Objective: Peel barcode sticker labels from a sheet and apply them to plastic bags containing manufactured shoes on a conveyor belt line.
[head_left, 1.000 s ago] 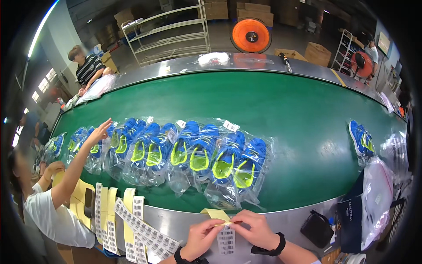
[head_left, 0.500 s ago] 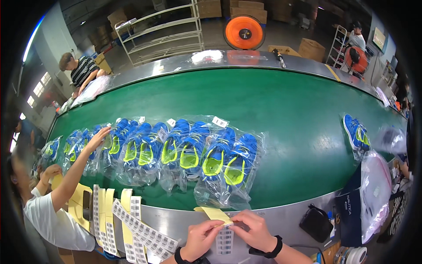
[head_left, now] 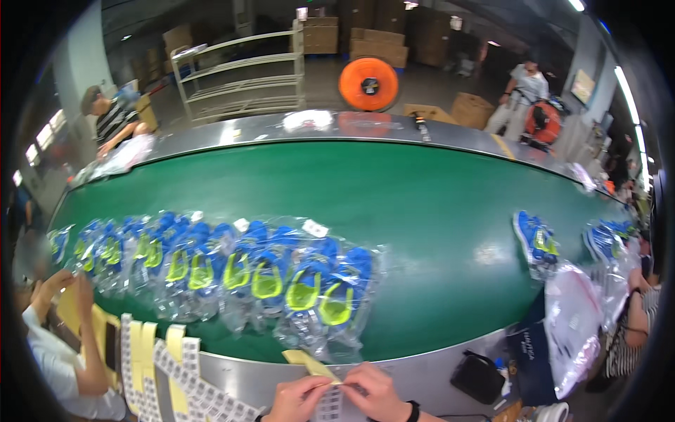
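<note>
a: where's the sticker sheet (head_left: 329, 402)?
b: low centre, pinched between left hand (head_left: 301, 398) and right hand (head_left: 380, 392), both closed on it; bagged shoes (head_left: 320, 295) lie just beyond, nearer the left.

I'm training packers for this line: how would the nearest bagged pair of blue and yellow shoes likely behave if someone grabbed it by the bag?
The bagged pair of shoes would probably slip a little, since its clear wrap looks glossy and loose. The bag would likely crumple and stretch before the shoes lift, as the film wrinkles around them. It lies flat on the green belt, so rolling seems unlikely.
</note>
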`<state>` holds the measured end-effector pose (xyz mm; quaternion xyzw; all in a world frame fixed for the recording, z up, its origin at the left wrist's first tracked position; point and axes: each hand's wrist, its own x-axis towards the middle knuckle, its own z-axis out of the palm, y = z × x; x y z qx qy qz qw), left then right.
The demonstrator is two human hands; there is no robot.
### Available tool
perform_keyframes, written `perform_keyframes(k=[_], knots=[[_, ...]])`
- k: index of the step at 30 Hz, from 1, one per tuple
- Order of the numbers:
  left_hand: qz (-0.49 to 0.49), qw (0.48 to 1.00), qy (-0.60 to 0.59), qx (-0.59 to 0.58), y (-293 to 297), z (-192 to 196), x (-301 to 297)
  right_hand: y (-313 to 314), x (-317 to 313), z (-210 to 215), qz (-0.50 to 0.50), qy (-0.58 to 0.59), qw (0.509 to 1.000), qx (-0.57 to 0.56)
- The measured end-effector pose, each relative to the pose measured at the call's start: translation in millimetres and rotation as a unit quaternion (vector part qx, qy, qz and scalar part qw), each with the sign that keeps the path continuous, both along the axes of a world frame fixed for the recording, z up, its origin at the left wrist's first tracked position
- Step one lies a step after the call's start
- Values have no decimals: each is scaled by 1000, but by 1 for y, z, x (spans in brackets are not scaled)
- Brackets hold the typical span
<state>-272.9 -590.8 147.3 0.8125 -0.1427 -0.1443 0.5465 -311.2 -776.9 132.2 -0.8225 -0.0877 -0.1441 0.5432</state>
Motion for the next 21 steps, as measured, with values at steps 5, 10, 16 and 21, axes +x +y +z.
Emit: perform_keyframes(k=[5,10,16,21], knots=[[-11,1000,-6,-19,-9,19,-3,-5,-3,0,18,-10,1000,12],[-17,1000,-13,-16,-12,22,-6,-9,-9,5,5,14,999,47],[4,992,111,-67,-14,-7,-9,-15,-6,-1,-23,-70,995,-70],[-41,971,196,-135,-13,-27,-9,-9,-5,-3,-36,-85,989,-115]])
